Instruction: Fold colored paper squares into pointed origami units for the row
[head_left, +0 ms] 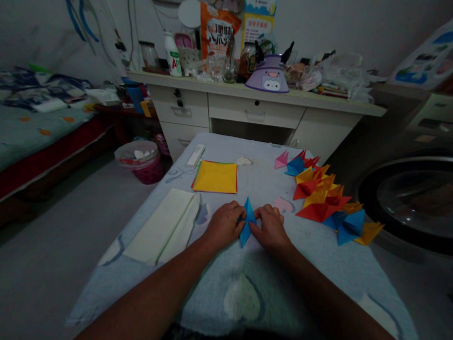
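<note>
A blue folded paper (248, 220), long and diamond-shaped, points away from me on the cloth-covered table. My left hand (225, 223) grips its left edge, fingers curled and thumb at the paper. On the other side, my right hand (269, 225) pinches the right edge between thumb and fingers. Beyond my left hand lies a stack of square paper sheets (215, 177) with yellow on top. Several folded paper cranes in red, orange, blue and pink, among them a blue crane (351, 227), stand in a row along the table's right side.
A pale folded cloth or bag (161, 224) lies left of my left hand. Near the far edge are a white box (196, 155) and a crumpled white scrap (244, 161). A pink bucket (146, 169) stands on the floor, left. Behind is a cluttered desk (231, 103).
</note>
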A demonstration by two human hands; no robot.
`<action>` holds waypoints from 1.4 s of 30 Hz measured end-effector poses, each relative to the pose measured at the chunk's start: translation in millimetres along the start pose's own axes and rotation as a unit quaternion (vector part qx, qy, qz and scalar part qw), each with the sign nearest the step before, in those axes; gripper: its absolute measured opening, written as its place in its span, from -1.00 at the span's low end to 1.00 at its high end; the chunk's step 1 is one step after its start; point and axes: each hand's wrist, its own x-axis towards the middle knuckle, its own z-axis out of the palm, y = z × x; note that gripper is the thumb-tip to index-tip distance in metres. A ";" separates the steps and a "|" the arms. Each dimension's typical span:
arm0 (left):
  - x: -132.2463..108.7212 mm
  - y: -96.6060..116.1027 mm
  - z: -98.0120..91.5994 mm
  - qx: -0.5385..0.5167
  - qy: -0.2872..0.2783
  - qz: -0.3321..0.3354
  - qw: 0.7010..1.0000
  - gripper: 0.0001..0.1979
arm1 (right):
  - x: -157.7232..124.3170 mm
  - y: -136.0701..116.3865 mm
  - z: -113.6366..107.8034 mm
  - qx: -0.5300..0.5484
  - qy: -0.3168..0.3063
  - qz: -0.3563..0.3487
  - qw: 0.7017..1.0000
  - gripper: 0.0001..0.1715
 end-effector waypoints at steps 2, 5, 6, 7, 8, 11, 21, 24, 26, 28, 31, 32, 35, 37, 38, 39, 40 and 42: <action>-0.1 0.1 -0.2 -0.009 0.005 -0.004 1.000 -0.94 | -0.3 0.1 -0.9 0.021 0.012 -0.015 1.000 -0.89; 0.0 0.3 -0.1 -0.032 0.017 -0.006 0.999 -0.92 | -1.0 0.2 -2.7 0.079 0.028 -0.054 0.995 -0.92; 0.1 0.4 -0.2 -0.041 0.023 -0.006 0.999 -0.91 | -1.2 0.2 -3.1 0.107 0.029 -0.061 0.992 -0.92; 0.2 0.7 -0.4 -0.051 0.031 -0.007 0.998 -0.90 | -1.2 0.1 -3.2 0.139 0.027 -0.061 0.988 -0.91; 0.4 1.1 -0.7 -0.063 0.038 -0.009 0.997 -0.89 | -1.1 0.1 -3.1 0.173 0.024 -0.058 0.983 -0.90; 1.0 3.3 -2.6 -0.107 0.060 -0.029 0.992 -0.93 | -0.8 0.8 -1.1 0.276 0.022 -0.056 0.959 -0.86; 1.0 9.6 -2.5 -0.255 0.092 -0.047 0.961 -0.91 | -2.5 5.0 0.6 0.466 -0.010 -0.085 0.881 -0.68; -0.2 10.4 -2.4 -0.374 0.062 -0.069 0.923 -0.87 | -3.9 5.2 -3.1 0.461 0.011 -0.105 0.881 -0.63; -0.6 10.0 -2.3 -0.448 0.050 -0.082 0.889 -0.80 | -5.2 5.1 -5.5 0.439 0.030 -0.119 0.890 -0.61; 0.1 8.8 -1.6 -0.483 0.055 -0.096 0.869 -0.71 | -6.7 4.7 -6.9 0.421 0.041 -0.132 0.897 -0.59; 2.5 7.1 0.1 -0.492 0.075 -0.130 0.858 -0.74 | -7.7 4.5 -7.2 0.402 0.048 -0.142 0.903 -0.64; 3.3 7.0 0.4 -0.498 0.079 -0.144 0.852 -0.77 | -7.6 4.8 -6.9 0.399 0.062 -0.135 0.905 -0.68; 4.8 8.0 -0.2 -0.527 0.091 -0.176 0.826 -0.80 | -5.4 7.4 -5.6 0.397 0.125 -0.081 0.905 -0.72; 4.7 9.1 -0.7 -0.547 0.099 -0.187 0.810 -0.79 | -3.4 9.4 -4.2 0.419 0.127 -0.050 0.898 -0.65; 4.4 9.4 -0.5 -0.558 0.100 -0.190 0.802 -0.78 | -2.5 10.2 -3.3 0.439 0.106 -0.042 0.891 -0.63; 4.0 9.6 -0.2 -0.570 0.099 -0.193 0.792 -0.77 | -1.7 10.6 -2.3 0.463 0.075 -0.039 0.883 -0.64; 3.6 9.6 0.4 -0.582 0.095 -0.195 0.783 -0.76 | -1.1 10.9 -1.3 0.486 0.043 -0.039 0.872 -0.67; 2.9 9.3 1.7 -0.599 0.084 -0.197 0.771 -0.76 | -0.2 10.7 0.2 0.525 -0.004 -0.038 0.850 -0.75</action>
